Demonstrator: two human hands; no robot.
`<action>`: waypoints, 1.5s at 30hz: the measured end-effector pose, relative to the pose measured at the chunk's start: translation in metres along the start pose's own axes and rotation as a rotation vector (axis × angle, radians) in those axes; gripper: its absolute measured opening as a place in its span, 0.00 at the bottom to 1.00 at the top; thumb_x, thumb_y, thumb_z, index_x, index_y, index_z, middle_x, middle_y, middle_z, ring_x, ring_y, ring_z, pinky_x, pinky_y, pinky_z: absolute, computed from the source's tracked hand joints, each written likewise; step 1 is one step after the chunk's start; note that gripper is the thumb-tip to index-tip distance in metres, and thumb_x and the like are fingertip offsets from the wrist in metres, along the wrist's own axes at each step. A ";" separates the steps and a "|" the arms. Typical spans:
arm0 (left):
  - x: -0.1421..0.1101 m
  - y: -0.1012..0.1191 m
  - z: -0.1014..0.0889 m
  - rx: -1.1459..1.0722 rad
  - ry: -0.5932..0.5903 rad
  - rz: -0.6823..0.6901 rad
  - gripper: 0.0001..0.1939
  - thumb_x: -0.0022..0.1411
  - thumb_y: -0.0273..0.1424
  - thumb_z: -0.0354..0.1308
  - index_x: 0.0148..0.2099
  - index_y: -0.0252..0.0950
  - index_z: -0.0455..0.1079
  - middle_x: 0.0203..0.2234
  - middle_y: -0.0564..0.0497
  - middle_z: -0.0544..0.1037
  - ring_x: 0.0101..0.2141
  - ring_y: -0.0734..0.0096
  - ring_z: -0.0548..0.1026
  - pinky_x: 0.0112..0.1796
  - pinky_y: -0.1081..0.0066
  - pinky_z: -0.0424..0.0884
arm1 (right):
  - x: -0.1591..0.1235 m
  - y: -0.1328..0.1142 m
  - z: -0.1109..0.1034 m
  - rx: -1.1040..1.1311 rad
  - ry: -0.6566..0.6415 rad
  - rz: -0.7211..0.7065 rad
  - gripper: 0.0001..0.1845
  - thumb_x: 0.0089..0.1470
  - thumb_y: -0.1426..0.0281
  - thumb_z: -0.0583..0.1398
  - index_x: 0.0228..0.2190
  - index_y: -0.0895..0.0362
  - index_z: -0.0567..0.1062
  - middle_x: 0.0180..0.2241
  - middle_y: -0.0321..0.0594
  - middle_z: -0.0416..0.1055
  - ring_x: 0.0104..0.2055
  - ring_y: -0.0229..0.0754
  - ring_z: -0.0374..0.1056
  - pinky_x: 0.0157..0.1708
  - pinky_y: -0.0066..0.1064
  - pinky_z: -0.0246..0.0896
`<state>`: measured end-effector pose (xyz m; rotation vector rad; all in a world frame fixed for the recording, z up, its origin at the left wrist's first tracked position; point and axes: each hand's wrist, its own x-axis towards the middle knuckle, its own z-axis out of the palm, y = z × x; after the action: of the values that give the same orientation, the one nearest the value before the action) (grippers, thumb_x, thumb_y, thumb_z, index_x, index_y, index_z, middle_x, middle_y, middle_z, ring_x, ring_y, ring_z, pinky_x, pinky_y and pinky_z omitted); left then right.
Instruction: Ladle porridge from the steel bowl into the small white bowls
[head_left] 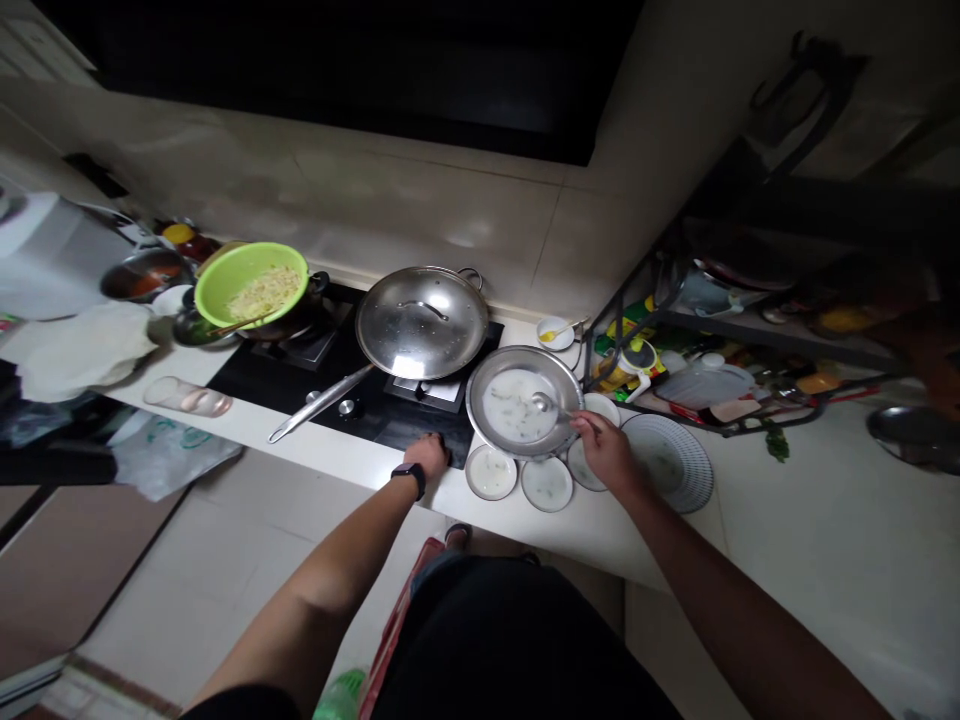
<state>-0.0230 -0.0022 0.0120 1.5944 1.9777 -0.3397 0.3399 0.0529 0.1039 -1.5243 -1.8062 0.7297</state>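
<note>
My right hand [600,450] grips the handle of a metal spoon [543,402], whose head is over a wide steel bowl [487,432] of white liquid with pale green bits. Small dishes of similar liquid, one dish [491,472] and another dish [547,484] among them, stand along the bowl's near side. Partly behind my right wrist is a white ribbed plate [697,470]. My left hand [427,457], with a dark watch on the wrist, is closed at the front edge of the black gas stove [390,422]; its fingertips are mostly hidden.
A lidded wok [424,325] sits on the stove, its long handle pointing left toward me. Farther left are a green bowl [217,290] of pale shreds and a glass [187,396] near the counter edge. A rack [720,335] of seasonings stands right.
</note>
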 end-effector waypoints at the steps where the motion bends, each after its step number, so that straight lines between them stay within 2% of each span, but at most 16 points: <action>1: 0.000 0.001 -0.001 -0.001 -0.005 -0.003 0.19 0.73 0.37 0.51 0.57 0.32 0.74 0.55 0.32 0.80 0.55 0.50 0.80 0.53 0.61 0.72 | -0.002 0.003 0.003 0.025 -0.011 0.033 0.21 0.64 0.53 0.56 0.42 0.55 0.81 0.40 0.51 0.85 0.46 0.56 0.81 0.53 0.49 0.74; 4: -0.001 0.002 -0.004 0.002 -0.030 -0.007 0.20 0.72 0.37 0.50 0.58 0.32 0.73 0.56 0.32 0.79 0.56 0.50 0.79 0.54 0.60 0.72 | -0.012 0.008 0.012 0.179 0.002 0.204 0.23 0.62 0.49 0.60 0.42 0.55 0.80 0.36 0.49 0.85 0.42 0.56 0.82 0.49 0.50 0.76; 6: 0.000 0.002 -0.004 0.000 -0.050 -0.009 0.21 0.72 0.37 0.50 0.59 0.31 0.72 0.56 0.31 0.78 0.56 0.49 0.79 0.54 0.60 0.72 | -0.017 0.010 0.019 0.358 0.071 0.364 0.23 0.60 0.48 0.62 0.41 0.56 0.79 0.33 0.47 0.84 0.38 0.55 0.83 0.46 0.50 0.78; 9: 0.002 0.000 -0.004 -0.001 -0.068 -0.003 0.21 0.71 0.37 0.50 0.59 0.31 0.71 0.57 0.30 0.78 0.57 0.48 0.78 0.54 0.58 0.72 | -0.020 0.013 0.026 0.650 0.177 0.569 0.21 0.55 0.50 0.68 0.38 0.56 0.77 0.30 0.44 0.82 0.35 0.54 0.83 0.44 0.50 0.80; 11: 0.004 0.000 -0.004 0.002 -0.079 0.004 0.22 0.71 0.36 0.51 0.60 0.30 0.71 0.57 0.30 0.78 0.57 0.47 0.78 0.55 0.57 0.71 | -0.021 0.015 0.028 0.777 0.197 0.638 0.21 0.52 0.52 0.71 0.35 0.55 0.76 0.28 0.43 0.81 0.34 0.53 0.83 0.44 0.50 0.81; 16: 0.008 0.000 -0.004 0.014 -0.104 0.006 0.23 0.70 0.35 0.52 0.62 0.29 0.70 0.58 0.28 0.77 0.58 0.45 0.78 0.57 0.56 0.71 | -0.022 0.010 0.018 0.839 0.194 0.622 0.23 0.50 0.51 0.73 0.35 0.55 0.77 0.28 0.43 0.82 0.35 0.54 0.84 0.46 0.53 0.80; 21: 0.012 0.002 -0.004 0.052 -0.122 -0.021 0.24 0.70 0.34 0.50 0.63 0.28 0.69 0.59 0.28 0.76 0.59 0.47 0.77 0.58 0.58 0.70 | -0.029 -0.007 -0.003 0.817 0.183 0.560 0.26 0.47 0.50 0.76 0.36 0.56 0.78 0.29 0.43 0.82 0.35 0.53 0.84 0.43 0.45 0.81; 26: 0.017 0.004 -0.001 0.074 -0.123 -0.003 0.25 0.70 0.32 0.50 0.63 0.24 0.69 0.57 0.25 0.77 0.58 0.47 0.78 0.57 0.59 0.71 | -0.046 -0.028 -0.021 0.792 0.150 0.581 0.28 0.45 0.49 0.77 0.37 0.56 0.79 0.31 0.45 0.83 0.34 0.53 0.84 0.39 0.43 0.82; 29: 0.016 0.006 -0.001 0.094 -0.117 -0.008 0.25 0.70 0.32 0.50 0.64 0.23 0.68 0.58 0.25 0.76 0.58 0.47 0.78 0.57 0.59 0.71 | -0.059 -0.037 -0.022 0.787 0.095 0.613 0.29 0.44 0.47 0.77 0.35 0.57 0.79 0.30 0.45 0.83 0.33 0.54 0.84 0.37 0.44 0.82; 32: 0.013 0.009 -0.003 0.113 -0.124 -0.020 0.25 0.70 0.31 0.49 0.64 0.23 0.68 0.58 0.25 0.76 0.59 0.47 0.77 0.57 0.59 0.71 | -0.073 -0.041 -0.012 0.739 0.043 0.605 0.31 0.46 0.43 0.75 0.36 0.57 0.80 0.29 0.47 0.83 0.33 0.55 0.84 0.39 0.46 0.82; 34: 0.011 0.010 -0.004 0.124 -0.125 -0.024 0.25 0.71 0.31 0.48 0.64 0.23 0.67 0.58 0.26 0.76 0.59 0.48 0.77 0.57 0.60 0.71 | -0.082 -0.043 -0.003 0.666 -0.009 0.551 0.31 0.52 0.41 0.71 0.37 0.57 0.80 0.30 0.48 0.83 0.34 0.56 0.84 0.39 0.47 0.82; 36: 0.009 0.011 -0.005 0.136 -0.120 -0.022 0.25 0.72 0.30 0.46 0.64 0.23 0.67 0.58 0.27 0.76 0.59 0.48 0.77 0.57 0.60 0.70 | -0.093 -0.046 0.003 0.539 -0.078 0.409 0.29 0.61 0.42 0.64 0.39 0.57 0.81 0.31 0.49 0.84 0.35 0.55 0.84 0.40 0.46 0.82; 39: 0.007 0.011 -0.005 0.143 -0.115 -0.014 0.24 0.72 0.29 0.45 0.64 0.23 0.67 0.59 0.27 0.76 0.58 0.48 0.77 0.57 0.60 0.70 | -0.111 -0.053 0.003 0.282 -0.266 -0.037 0.19 0.71 0.55 0.57 0.43 0.54 0.84 0.42 0.50 0.85 0.44 0.52 0.84 0.47 0.44 0.81; 41: 0.006 0.012 -0.005 0.140 -0.115 -0.011 0.24 0.72 0.29 0.45 0.64 0.23 0.67 0.59 0.26 0.76 0.58 0.47 0.77 0.57 0.59 0.70 | -0.118 -0.056 -0.003 0.129 -0.374 -0.350 0.17 0.71 0.66 0.56 0.49 0.52 0.84 0.49 0.48 0.84 0.51 0.49 0.82 0.53 0.40 0.78; 43: 0.006 0.012 -0.005 0.141 -0.111 -0.004 0.24 0.72 0.29 0.47 0.65 0.22 0.67 0.59 0.25 0.76 0.58 0.46 0.77 0.57 0.59 0.71 | -0.117 -0.054 -0.010 0.023 -0.381 -0.520 0.20 0.69 0.73 0.55 0.54 0.51 0.82 0.53 0.47 0.83 0.54 0.47 0.80 0.55 0.38 0.77; 45: 0.006 0.012 -0.005 0.144 -0.107 0.006 0.24 0.71 0.29 0.48 0.64 0.22 0.67 0.59 0.25 0.76 0.58 0.47 0.77 0.57 0.58 0.71 | -0.104 -0.045 -0.013 -0.050 -0.304 -0.526 0.21 0.68 0.74 0.54 0.55 0.52 0.81 0.54 0.48 0.82 0.55 0.48 0.80 0.57 0.40 0.76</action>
<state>-0.0139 0.0083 0.0143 1.6340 1.9039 -0.5647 0.3334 -0.0574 0.1336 -0.9258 -2.3334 0.6782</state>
